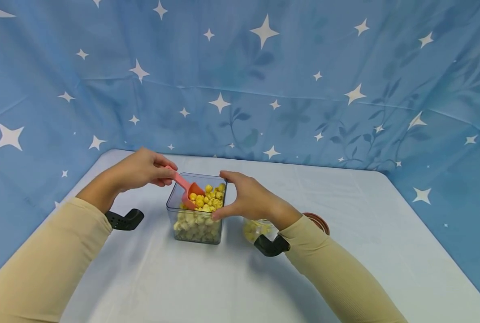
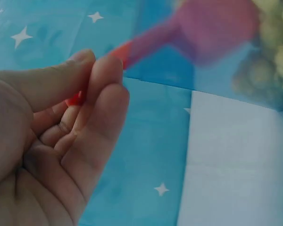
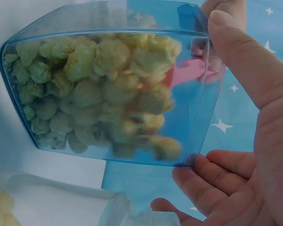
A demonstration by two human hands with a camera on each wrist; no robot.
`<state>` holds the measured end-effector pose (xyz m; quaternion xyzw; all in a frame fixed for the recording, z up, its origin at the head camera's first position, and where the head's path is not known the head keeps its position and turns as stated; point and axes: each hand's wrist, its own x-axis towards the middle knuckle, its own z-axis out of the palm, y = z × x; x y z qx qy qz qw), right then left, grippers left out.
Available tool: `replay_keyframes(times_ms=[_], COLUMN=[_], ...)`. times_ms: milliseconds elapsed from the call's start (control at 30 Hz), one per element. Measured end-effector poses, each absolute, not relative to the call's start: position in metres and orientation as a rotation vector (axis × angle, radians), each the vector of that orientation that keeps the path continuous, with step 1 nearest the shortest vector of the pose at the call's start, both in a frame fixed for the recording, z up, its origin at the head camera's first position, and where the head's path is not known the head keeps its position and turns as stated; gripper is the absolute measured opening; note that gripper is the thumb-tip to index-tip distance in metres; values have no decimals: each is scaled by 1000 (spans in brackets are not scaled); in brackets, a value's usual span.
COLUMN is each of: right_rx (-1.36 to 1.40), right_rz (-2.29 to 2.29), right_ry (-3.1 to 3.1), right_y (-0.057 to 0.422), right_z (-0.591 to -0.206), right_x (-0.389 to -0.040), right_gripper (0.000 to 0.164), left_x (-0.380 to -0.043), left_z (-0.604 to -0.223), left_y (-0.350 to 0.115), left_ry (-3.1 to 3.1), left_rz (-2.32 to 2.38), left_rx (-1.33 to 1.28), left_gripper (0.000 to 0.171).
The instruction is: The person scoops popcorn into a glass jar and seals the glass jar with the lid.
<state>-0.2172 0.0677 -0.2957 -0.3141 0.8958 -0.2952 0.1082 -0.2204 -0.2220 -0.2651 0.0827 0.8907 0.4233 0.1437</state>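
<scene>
My left hand (image 1: pixel 144 168) pinches the handle of a pink scoop (image 1: pixel 178 180) between thumb and fingertips. The scoop's bowl is tilted down inside a clear square container (image 1: pixel 170 207), among yellow popcorn (image 1: pixel 209 197). My right hand (image 1: pixel 249 197) grips the container's right side at the rim, thumb at the near corner and fingers at the far one. Through the clear wall in the right wrist view, popcorn (image 3: pixel 80 94) fills much of the container, and part of the scoop handle (image 3: pixel 188 71) shows. In the left wrist view the scoop bowl (image 2: pixel 217 28) is blurred.
A clear jar (image 1: pixel 256 229) with some popcorn in it stands just right of the container, partly hidden by my right wrist. Behind my right forearm lies a brown ringed round object (image 1: pixel 318 222), mostly covered. A white cloth (image 1: pixel 155 278) covers the table, and a blue starry curtain (image 1: pixel 240 80) hangs behind.
</scene>
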Motion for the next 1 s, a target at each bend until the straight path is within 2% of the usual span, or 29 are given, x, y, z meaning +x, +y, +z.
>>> replay_keyframes(times_ms=[167,1000], right_rx=[-930,-906], right_rz=[-877,-883], right_ry=[2626,2616], right_y=[68,68], right_z=[-297,-296], right_x=[-218,-219], right_gripper=[106,108], left_x=[-220,-221], left_z=[-273,-290], left_y=[-222,-235], left_ry=[2523,2300], left_rz=[1276,1630], left_rx=[238,205], left_gripper=[41,41])
